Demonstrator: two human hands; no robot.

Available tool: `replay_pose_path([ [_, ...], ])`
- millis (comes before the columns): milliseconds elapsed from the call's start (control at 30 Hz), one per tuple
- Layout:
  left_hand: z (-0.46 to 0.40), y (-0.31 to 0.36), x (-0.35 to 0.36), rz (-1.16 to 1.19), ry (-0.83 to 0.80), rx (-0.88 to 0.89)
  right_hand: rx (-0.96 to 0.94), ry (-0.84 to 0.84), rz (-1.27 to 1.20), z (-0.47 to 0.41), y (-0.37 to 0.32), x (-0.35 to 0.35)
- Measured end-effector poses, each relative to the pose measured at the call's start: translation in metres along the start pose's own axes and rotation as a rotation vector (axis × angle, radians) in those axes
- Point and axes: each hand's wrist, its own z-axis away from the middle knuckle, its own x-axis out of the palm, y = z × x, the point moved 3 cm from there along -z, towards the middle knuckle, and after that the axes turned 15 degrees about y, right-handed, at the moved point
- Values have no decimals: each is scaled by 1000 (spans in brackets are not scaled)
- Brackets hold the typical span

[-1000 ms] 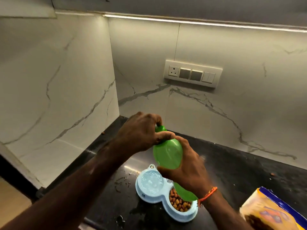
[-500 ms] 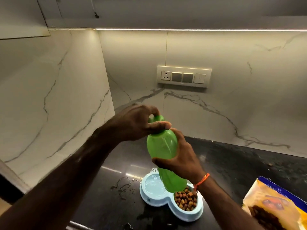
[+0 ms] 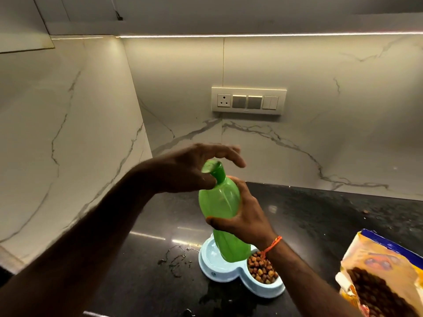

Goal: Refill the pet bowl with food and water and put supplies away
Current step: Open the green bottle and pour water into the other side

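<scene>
My right hand (image 3: 246, 216) grips the middle of a green plastic bottle (image 3: 223, 213), held nearly upright above the bowl. My left hand (image 3: 194, 168) hovers over the bottle's green cap (image 3: 214, 169), fingers spread and straight, thumb beside the neck. Below, a light-blue double pet bowl (image 3: 231, 274) sits on the black counter (image 3: 142, 252). Its left well holds water; its right well holds brown kibble (image 3: 263, 269). The bottle hides part of the water well.
An open yellow and blue pet food bag (image 3: 384, 277) lies at the right edge, with kibble showing. Water is spilled on the counter left of the bowl (image 3: 176, 259). A switch and socket plate (image 3: 248, 100) is on the marble wall behind.
My left hand has let go of the cap and opened its fingers above it. The bottle has come more upright. My view has tilted upward.
</scene>
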Motion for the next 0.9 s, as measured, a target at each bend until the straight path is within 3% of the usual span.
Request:
replay_pose_path([
  [33,0,0,-2,-18,48,-27,7,10,-4,0,0,2],
  [167,-5,-15,-7,-548,243,-198,40,44,-17,-2,-3,13],
  [233,-4,-18,-7,-453,204,-115,42,63,-21,-2,-3,17],
  [300,0,-19,-10,-203,65,-29,42,69,-26,-2,-1,19],
  [400,1,-22,-12,62,20,-101,43,55,-26,-3,-2,25],
  [500,-4,-30,-12,-341,245,-194,30,67,-13,-6,-5,31],
  [567,-5,-33,-14,-479,300,-113,7,61,-7,-7,-7,34],
  [733,-2,-45,-25,-94,-80,109,38,50,-71,-8,0,39],
  [800,1,-45,-26,40,-29,-16,58,67,-92,-11,0,42],
  [900,-3,-52,-27,-296,191,-153,32,61,-52,-16,-5,50],
])
